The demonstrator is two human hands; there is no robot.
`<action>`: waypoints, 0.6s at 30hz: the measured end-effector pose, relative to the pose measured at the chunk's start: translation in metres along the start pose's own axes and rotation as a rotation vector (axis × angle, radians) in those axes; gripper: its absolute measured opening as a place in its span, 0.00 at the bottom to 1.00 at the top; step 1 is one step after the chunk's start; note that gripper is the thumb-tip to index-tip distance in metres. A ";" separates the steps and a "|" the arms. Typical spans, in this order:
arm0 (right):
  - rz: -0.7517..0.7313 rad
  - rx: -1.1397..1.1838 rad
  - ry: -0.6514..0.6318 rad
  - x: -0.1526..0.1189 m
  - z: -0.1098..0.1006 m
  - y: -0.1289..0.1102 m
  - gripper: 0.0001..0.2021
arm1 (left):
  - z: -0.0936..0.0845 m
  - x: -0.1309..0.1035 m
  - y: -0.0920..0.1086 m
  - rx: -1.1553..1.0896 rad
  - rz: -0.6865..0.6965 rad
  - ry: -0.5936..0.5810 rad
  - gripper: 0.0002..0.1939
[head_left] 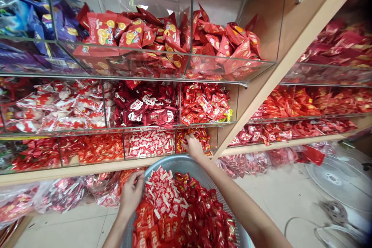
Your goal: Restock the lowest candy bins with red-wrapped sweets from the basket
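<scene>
A grey-blue plastic basket [180, 158] stands below the shelves, filled with wrapped candies. In it lie red-and-white wrapped candies [162, 192], orange-red packets [158, 230] and dark red shiny candies [206, 217]. My left hand [133, 190] is closed at the basket's left rim, fingers curled against it. My right hand [193, 147] reaches over the basket into the lowest shelf's right compartment, among small red-and-gold wrapped candies [205, 136]. Its fingers are bent and pressed together; what lies between them is hidden.
Glass-fronted shelves hold red snack packets [130, 35], blue packets [65, 25] and maroon packets [145, 104]. A wooden post [279, 62] slants at the right. Bags of candy [61, 193] lie beneath the shelves. Fan parts [333, 178] and a cable rest on the tiled floor.
</scene>
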State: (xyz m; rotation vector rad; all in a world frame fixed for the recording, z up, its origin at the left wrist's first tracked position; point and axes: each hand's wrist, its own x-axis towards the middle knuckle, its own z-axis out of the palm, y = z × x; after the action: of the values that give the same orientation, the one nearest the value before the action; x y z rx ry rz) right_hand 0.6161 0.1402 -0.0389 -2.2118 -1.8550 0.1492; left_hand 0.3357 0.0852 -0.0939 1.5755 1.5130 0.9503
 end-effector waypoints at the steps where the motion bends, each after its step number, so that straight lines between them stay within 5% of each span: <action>1: 0.013 -0.028 -0.013 0.002 0.004 -0.003 0.13 | 0.000 0.000 0.000 -0.006 -0.002 -0.007 0.21; 12: -0.041 0.025 0.002 0.003 0.013 -0.007 0.09 | 0.001 0.000 0.002 -0.010 -0.012 0.000 0.22; 18: -0.074 0.298 0.183 0.002 0.006 0.006 0.11 | 0.000 -0.001 0.008 0.027 0.021 0.056 0.20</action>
State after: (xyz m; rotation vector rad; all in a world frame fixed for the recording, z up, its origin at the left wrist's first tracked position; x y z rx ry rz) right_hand 0.6204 0.1417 -0.0463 -1.8883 -1.6910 0.1886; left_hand 0.3392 0.0838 -0.0871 1.5989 1.5564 0.9976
